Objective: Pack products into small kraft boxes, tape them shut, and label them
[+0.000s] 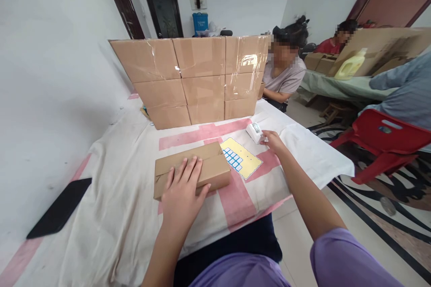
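A closed brown cardboard box [213,158] lies flat on the cloth-covered table. My left hand [183,190] rests on it with the fingers spread over the top and the thumb at the near edge. Beyond the box to the right is a small white tape dispenser [255,133] with a clear, shiny part on top. The fingers of my right hand [272,141] are pinched at its near right end; what lies between the fingertips is too small to make out. Between box and dispenser lies a yellow sheet [247,154] bearing rows of blue-outlined white labels, partly covered by the box.
Stacked cardboard boxes [202,80] wrapped in clear film form a wall across the table's far side. A flat black object [60,208] lies at the left. One person [286,69] sits beyond the stack; others are at another table, near a red chair [390,139].
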`<state>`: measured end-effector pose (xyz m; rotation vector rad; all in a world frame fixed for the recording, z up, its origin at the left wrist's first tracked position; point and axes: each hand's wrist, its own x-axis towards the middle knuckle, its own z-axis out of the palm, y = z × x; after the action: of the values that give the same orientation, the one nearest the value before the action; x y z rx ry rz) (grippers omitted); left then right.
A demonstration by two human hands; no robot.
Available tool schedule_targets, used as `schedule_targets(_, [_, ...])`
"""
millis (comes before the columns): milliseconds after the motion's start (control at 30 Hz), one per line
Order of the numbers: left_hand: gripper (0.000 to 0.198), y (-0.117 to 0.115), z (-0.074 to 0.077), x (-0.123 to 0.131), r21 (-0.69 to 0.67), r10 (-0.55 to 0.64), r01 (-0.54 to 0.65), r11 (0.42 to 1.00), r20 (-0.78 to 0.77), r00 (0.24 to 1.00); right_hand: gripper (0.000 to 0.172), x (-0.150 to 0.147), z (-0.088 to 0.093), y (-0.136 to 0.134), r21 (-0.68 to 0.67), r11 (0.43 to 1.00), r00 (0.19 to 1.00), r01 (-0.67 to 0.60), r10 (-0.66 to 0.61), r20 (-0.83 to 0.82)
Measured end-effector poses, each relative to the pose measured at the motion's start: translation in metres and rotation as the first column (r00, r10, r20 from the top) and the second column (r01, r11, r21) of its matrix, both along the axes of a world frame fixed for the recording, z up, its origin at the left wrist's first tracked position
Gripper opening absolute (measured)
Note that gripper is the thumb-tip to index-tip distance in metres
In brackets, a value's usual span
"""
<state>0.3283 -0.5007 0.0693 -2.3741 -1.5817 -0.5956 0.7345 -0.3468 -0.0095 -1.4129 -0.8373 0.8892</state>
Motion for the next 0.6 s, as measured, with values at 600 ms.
schedule_targets(600, [0.058,0.001,-0.001,0.000,-0.004,-0.006,0.006,1.000,0.020,1.000,0.032,-0.006,0.012,0.001,-0.084,0.996,0.999,0.042,-0.042,0.003])
